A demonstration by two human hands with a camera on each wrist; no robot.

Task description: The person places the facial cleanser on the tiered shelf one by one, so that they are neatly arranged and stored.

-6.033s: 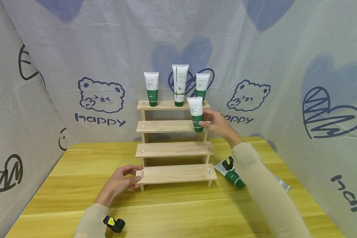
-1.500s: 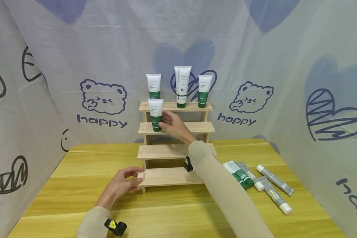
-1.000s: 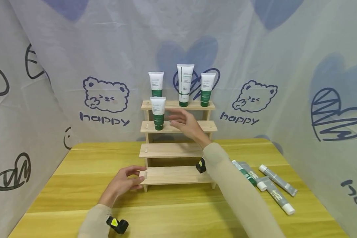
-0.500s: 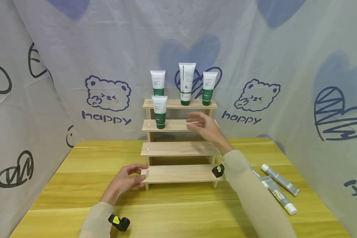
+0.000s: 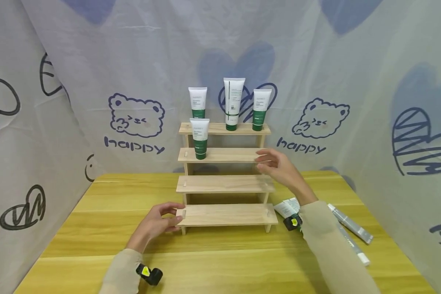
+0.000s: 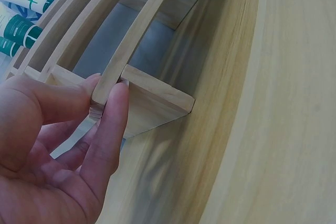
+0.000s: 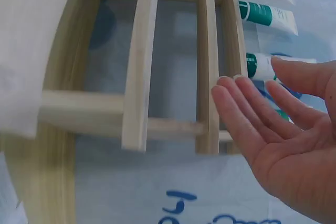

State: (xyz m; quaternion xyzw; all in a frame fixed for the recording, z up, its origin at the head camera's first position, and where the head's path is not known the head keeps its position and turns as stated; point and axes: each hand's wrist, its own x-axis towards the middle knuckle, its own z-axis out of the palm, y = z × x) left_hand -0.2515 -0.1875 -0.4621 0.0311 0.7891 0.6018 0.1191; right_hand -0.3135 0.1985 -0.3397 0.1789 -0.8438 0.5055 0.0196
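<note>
- Head view: the left end of the wooden rack (image 5: 224, 214)'s bottom step is pinched by the left hand (image 5: 156, 224).
- One green-and-white tube (image 5: 200, 139) is stood upright near the left edge of the second step down; three upright tubes (image 5: 233, 100) are spaced along the top step.
- Grey tubes (image 5: 350, 223) are laid near the tabletop (image 5: 206, 265)'s right edge.
- Left wrist view: the step's corner is gripped between thumb and fingers.
- Right wrist view: the right hand (image 7: 294, 150) is held relaxed, thumb spread; whether a step is touched cannot be told.
</note>
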